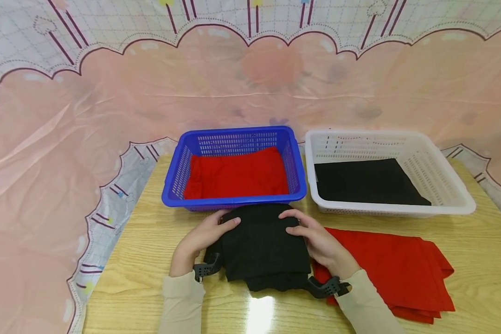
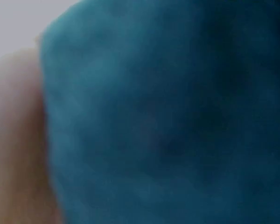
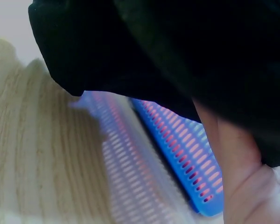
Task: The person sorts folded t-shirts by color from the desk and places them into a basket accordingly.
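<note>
Both hands hold a folded black cloth (image 1: pixel 265 246) in front of the blue basket (image 1: pixel 234 202). My left hand (image 1: pixel 206 234) grips its left edge, thumb on top and the other fingers mostly hidden beneath. The right hand (image 1: pixel 317 236) grips the opposite edge, with fingertips showing on the upper face. In the left wrist view the cloth (image 2: pixel 154 116) is a blurred dark blue mass filling most of the picture. From the right wrist, the cloth (image 3: pixel 107 51) hangs over the wooden table, with part of the right hand (image 3: pixel 245 172) at its lower right.
Folded red cloth (image 1: pixel 238 176) lies inside the blue basket. Beside it on the right stands a white basket (image 1: pixel 401 211) holding a black cloth (image 1: pixel 363 181). More red cloth (image 1: pixel 392 273) lies on the table (image 1: pixel 129 278) by the right forearm. A patterned curtain (image 1: pixel 250 83) hangs behind.
</note>
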The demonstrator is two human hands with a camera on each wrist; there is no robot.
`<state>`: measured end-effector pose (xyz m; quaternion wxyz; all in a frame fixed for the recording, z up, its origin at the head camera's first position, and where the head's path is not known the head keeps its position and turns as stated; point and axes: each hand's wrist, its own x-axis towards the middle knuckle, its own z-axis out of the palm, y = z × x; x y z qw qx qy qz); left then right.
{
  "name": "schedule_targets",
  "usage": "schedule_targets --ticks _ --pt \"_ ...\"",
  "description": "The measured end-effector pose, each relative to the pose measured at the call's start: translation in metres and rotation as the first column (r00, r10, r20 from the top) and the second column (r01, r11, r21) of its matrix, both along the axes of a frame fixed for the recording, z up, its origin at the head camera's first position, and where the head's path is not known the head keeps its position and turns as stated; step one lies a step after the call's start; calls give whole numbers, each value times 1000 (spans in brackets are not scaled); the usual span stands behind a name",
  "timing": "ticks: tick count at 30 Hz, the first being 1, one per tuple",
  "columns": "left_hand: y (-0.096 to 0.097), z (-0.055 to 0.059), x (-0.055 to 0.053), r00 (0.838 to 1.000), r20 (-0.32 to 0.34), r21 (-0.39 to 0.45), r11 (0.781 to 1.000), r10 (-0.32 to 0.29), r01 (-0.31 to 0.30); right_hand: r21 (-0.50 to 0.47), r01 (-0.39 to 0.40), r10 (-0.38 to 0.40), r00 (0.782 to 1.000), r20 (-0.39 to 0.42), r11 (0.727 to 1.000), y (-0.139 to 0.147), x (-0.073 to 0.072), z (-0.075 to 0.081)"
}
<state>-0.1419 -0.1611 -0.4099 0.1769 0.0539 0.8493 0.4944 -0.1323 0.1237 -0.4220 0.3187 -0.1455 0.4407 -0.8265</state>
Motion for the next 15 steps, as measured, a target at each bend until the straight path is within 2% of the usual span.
schedule_targets --ticks 8,13,15 --pt "0 10 3 999 -30 0 999 -37 37 -26 17 -18 999 -42 1000 6 0 5" --pt "4 36 13 998 -5 28 997 -69 69 -67 13 -17 999 -50 998 10 0 14" --pt "4 39 15 997 9 44 996 -75 75 -100 2 -7 998 -56 995 11 0 17"
